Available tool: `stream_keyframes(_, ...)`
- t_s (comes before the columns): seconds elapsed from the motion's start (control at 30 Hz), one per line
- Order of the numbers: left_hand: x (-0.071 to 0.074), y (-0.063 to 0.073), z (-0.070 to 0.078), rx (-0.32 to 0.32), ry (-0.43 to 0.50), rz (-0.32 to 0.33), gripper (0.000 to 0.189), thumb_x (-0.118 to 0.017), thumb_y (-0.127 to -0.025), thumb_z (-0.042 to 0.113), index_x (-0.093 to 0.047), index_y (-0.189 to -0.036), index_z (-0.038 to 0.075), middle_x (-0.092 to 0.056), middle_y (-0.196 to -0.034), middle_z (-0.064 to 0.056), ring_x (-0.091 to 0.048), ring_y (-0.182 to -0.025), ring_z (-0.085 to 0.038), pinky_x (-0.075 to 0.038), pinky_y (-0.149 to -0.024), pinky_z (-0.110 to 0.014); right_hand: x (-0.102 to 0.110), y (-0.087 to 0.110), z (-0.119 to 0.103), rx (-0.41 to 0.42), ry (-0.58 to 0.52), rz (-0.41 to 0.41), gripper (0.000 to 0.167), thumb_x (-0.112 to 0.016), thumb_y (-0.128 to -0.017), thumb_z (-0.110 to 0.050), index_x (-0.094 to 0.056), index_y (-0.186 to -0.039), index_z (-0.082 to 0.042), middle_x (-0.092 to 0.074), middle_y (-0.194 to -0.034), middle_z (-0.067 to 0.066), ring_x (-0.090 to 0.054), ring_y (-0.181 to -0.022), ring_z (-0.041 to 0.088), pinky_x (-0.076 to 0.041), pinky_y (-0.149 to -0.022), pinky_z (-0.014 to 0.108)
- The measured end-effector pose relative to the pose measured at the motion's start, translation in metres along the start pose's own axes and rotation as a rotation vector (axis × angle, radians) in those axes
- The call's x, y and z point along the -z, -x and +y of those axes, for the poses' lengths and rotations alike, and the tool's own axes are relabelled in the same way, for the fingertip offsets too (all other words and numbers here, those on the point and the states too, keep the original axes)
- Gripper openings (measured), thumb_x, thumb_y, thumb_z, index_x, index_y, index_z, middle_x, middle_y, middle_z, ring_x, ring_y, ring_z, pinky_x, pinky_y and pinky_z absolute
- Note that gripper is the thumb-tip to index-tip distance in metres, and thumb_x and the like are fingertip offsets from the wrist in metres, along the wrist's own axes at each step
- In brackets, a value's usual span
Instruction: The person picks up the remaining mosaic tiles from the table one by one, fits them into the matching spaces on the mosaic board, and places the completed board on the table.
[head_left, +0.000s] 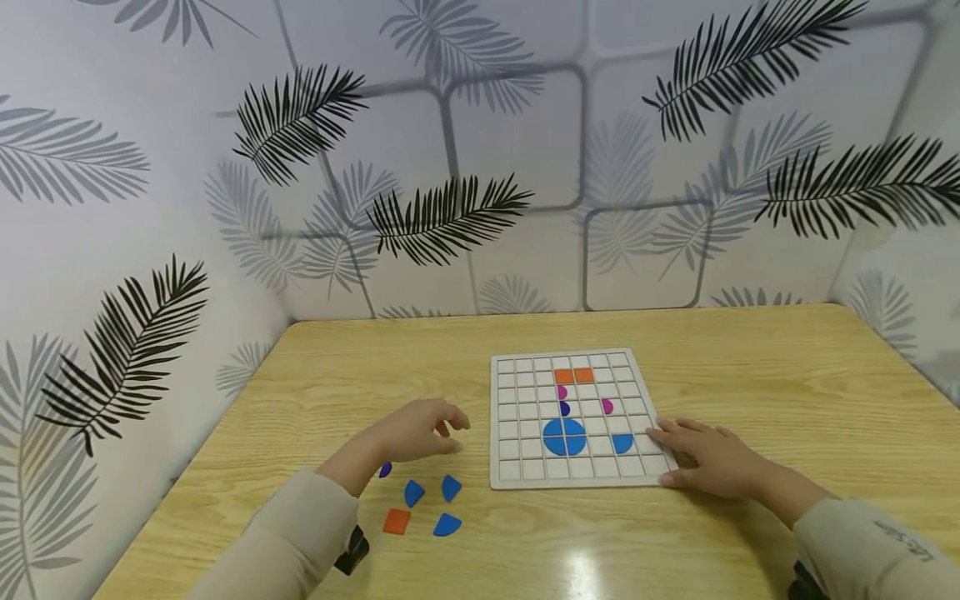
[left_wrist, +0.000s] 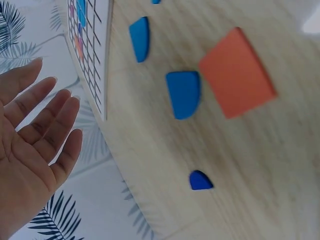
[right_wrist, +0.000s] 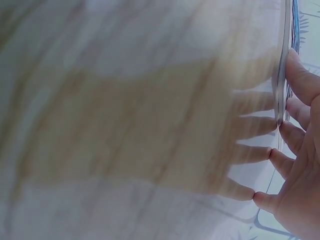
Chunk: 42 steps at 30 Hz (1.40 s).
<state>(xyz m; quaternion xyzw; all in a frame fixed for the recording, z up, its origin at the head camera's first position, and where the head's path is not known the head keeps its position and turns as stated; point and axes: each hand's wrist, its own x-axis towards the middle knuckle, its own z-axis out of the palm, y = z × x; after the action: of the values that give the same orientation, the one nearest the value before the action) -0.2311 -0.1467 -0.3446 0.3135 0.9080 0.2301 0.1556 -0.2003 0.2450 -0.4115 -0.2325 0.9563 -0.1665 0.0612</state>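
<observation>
Grid board (head_left: 533,471), right of lower centre in frame, looks mid-filling: right hand (head_left: 708,460), fingers extended, apparently touches its edge; left hand (head_left: 420,429) empty, fingers apart, next move likely calling for a pinch on a loose blue piece (head_left: 447,525), lower left.

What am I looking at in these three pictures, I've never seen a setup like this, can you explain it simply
There's no machine here, just a person's bare left hand and right hand. The widest picture comes from a camera worn on the head; the other two come from cameras on each wrist. On the wooden table lies a white grid board with some colored pieces on it. Left of it lie three loose blue wedges, an orange square and a small dark-blue piece. The left hand holds nothing; the right touches the board's edge.
</observation>
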Motion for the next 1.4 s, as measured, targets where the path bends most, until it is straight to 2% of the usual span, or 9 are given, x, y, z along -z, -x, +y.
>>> stream_keyframes(0.33, -0.011, 0.025, -0.020, 0.067, 0.033, -0.007, 0.032, -0.061, -0.079, 0.011, -0.055, -0.109, 0.002, -0.054, -0.104, -0.009, -0.053, -0.092, -0.025, -0.044, -0.074, -0.034, 0.001, 0.000, -0.001, 0.009, 0.001, -0.010, 0.072, -0.051, -0.075, -0.055, -0.041, -0.128, -0.006, -0.034, -0.131, 0.020, -0.025, -0.118, 0.042, -0.016, -0.084, 0.065)
stream_keyframes(0.6, -0.016, 0.036, -0.032, 0.152, 0.053, -0.007, 0.034, -0.067, -0.075, 0.013, -0.057, -0.106, 0.004, -0.055, -0.100, -0.005, -0.053, -0.090, -0.025, -0.043, -0.075, -0.037, 0.005, 0.000, -0.003, -0.002, 0.009, -0.020, 0.072, -0.052, -0.076, -0.054, -0.041, -0.128, -0.005, -0.034, -0.131, 0.020, -0.025, -0.118, 0.042, -0.017, -0.084, 0.065)
stream_keyframes(0.87, -0.023, 0.040, -0.035, 0.209, 0.027, 0.019, 0.032, -0.071, -0.070, 0.013, -0.058, -0.099, 0.005, -0.055, -0.090, -0.002, -0.052, -0.083, -0.020, -0.042, -0.072, -0.037, 0.004, 0.000, -0.003, 0.002, -0.010, -0.024, 0.073, -0.052, -0.076, -0.054, -0.041, -0.128, -0.005, -0.033, -0.131, 0.021, -0.025, -0.118, 0.043, -0.016, -0.084, 0.065)
stream_keyframes(1.1, -0.024, 0.041, -0.033, 0.221, -0.105, 0.067, 0.023, -0.073, -0.067, 0.017, -0.059, -0.082, 0.007, -0.052, -0.075, 0.001, -0.047, -0.070, -0.015, -0.041, -0.066, -0.033, 0.002, -0.001, -0.001, 0.009, -0.012, -0.008, 0.073, -0.052, -0.075, -0.054, -0.041, -0.128, -0.004, -0.034, -0.131, 0.021, -0.025, -0.118, 0.043, -0.017, -0.083, 0.065)
stream_keyframes(1.4, -0.029, 0.042, -0.031, 0.243, -0.111, 0.069, 0.021, -0.072, -0.068, 0.015, -0.053, -0.074, 0.009, -0.045, -0.067, 0.003, -0.042, -0.063, -0.014, -0.038, -0.059, -0.030, 0.000, -0.001, -0.001, 0.017, -0.008, 0.008, 0.073, -0.051, -0.075, -0.055, -0.042, -0.127, -0.004, -0.034, -0.130, 0.021, -0.025, -0.118, 0.043, -0.016, -0.083, 0.065)
